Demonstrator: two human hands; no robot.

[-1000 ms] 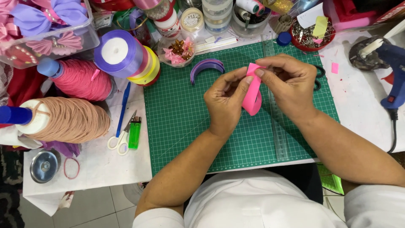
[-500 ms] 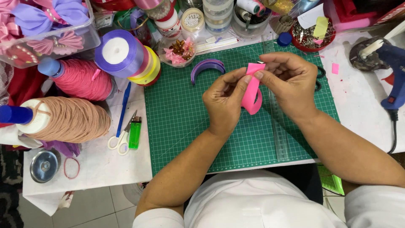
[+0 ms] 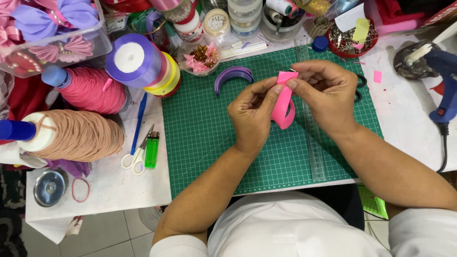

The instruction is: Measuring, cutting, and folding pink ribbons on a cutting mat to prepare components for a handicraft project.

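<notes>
1. At the far left, a clear plastic box [image 3: 95, 45] holds purple and pink ribbon bows, and below it lie a pink spool of cord [image 3: 90, 89] and a larger tan spool of cord [image 3: 78, 135].
2. Near the table's front left corner sit a round metal lid [image 3: 49, 187] and a thin red ring [image 3: 80, 189].
3. A stack of ribbon rolls [image 3: 143, 64], purple in front, rests beside the green cutting mat [image 3: 209, 143]. Below it lie a blue pen [image 3: 139, 116], white-handled scissors [image 3: 135, 154] and a green lighter [image 3: 152, 149].
4. On the mat's upper part lie curved purple headbands [image 3: 233, 76], just left of the hands.
5. The left hand [image 3: 252, 112] is closed in a pinch: thumb and forefinger grip the top of a pink ribbon [image 3: 283, 102].
6. The pink ribbon is held above the middle of the mat, folded into a hanging loop between both hands.
7. The right hand [image 3: 328, 97] is curled, its fingertips pinching the same top edge from the other side.
8. A clear ruler [image 3: 315, 157] lies upright along the mat under the right forearm.
9. At the far right, a blue glue gun [image 3: 440, 78] rests on the white table [image 3: 409, 114].
</notes>
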